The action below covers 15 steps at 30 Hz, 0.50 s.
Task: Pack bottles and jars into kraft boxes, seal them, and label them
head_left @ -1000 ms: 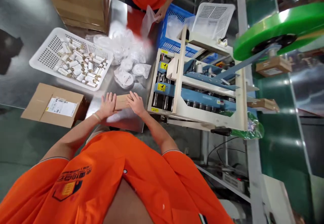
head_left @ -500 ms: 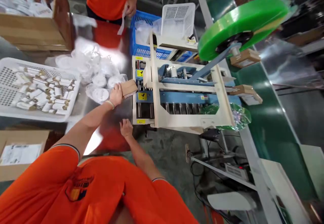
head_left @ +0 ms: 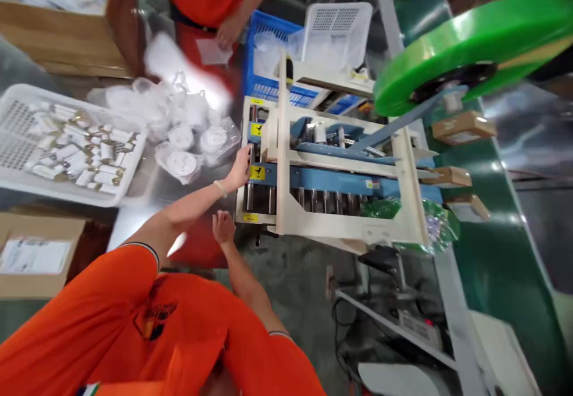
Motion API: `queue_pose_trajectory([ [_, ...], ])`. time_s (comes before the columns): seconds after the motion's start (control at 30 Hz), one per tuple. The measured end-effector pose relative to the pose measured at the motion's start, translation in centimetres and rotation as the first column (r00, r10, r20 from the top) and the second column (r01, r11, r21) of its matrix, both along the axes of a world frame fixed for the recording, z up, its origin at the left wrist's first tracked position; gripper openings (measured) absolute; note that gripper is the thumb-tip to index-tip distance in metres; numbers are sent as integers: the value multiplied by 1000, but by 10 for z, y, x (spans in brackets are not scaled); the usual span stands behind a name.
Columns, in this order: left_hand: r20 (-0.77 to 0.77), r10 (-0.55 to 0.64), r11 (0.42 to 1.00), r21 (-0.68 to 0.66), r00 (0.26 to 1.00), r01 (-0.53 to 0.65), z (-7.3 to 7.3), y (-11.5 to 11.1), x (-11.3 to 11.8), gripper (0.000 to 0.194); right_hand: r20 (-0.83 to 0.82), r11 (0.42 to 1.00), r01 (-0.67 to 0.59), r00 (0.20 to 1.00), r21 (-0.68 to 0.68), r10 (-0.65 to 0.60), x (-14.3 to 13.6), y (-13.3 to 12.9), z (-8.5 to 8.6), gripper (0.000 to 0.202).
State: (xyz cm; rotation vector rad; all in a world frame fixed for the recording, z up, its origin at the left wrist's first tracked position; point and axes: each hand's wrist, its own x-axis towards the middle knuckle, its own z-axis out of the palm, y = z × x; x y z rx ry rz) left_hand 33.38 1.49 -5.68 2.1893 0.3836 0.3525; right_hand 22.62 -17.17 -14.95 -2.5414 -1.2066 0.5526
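Observation:
My left hand (head_left: 239, 171) is at the infeed edge of a carton-taping machine (head_left: 308, 175), its fingers stretched toward the rollers by a yellow arrow label. No box shows in it; the small brown box from before is out of sight, and I cannot tell where it lies. My right hand (head_left: 223, 227) rests at the table's edge below the machine's near corner, fingers curled, with nothing visible in it. Left of my left hand lie round white items in clear plastic bags (head_left: 181, 160).
A white basket (head_left: 117, 196) holds white cylinders with brass-coloured ends. Big cartons (head_left: 62, 37) stand left. A co-worker's hand (head_left: 229, 30) is across the table near a blue crate (head_left: 249, 55). A green tape roll (head_left: 465, 37) overhangs the machine; small boxes (head_left: 465, 127) sit on the green conveyor.
My left hand has moved right to the machine's edge, and the small brown box has left it. Another box shows at the machine's outlet. The co-worker's hand has lowered. The view has shifted.

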Motion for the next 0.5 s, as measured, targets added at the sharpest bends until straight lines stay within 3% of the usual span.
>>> queue_pose_trajectory([
  [0.07,9,115,993,1,993,-115,12,-11,-82,75,-2,992,29,1000,125,-29,2,-5,3,22],
  [0.13,-31,261,964,52,965,-259,27,-16,-179,67,-29,981,44,999,190,-40,5,-5,9,28],
  [0.17,-65,386,921,88,920,-380,35,-19,-230,62,-45,981,37,999,188,-29,4,-1,14,32],
  [0.2,-99,541,839,128,835,-529,43,-22,-281,58,-60,985,4,998,170,6,2,7,20,35],
  [0.23,-117,698,715,174,707,-677,50,-27,-330,55,-73,987,-64,994,148,76,-4,19,28,38],
  [0.3,-115,883,470,226,456,-853,62,-40,-415,59,-93,940,-305,943,155,321,-31,52,48,40],
  [0.37,-117,988,127,273,99,-954,66,-57,-477,66,-90,776,-584,783,238,616,-77,96,74,41],
  [0.43,-168,963,-164,248,-209,-955,65,-70,-513,69,-63,578,-742,595,341,801,-134,144,100,43],
  [0.47,-209,930,-260,214,-304,-942,63,-74,-522,67,-51,521,-770,543,368,838,-162,166,112,46],
  [0.5,-255,899,-321,169,-356,-932,61,-77,-528,62,-47,508,-783,528,359,848,-188,186,123,47],
])
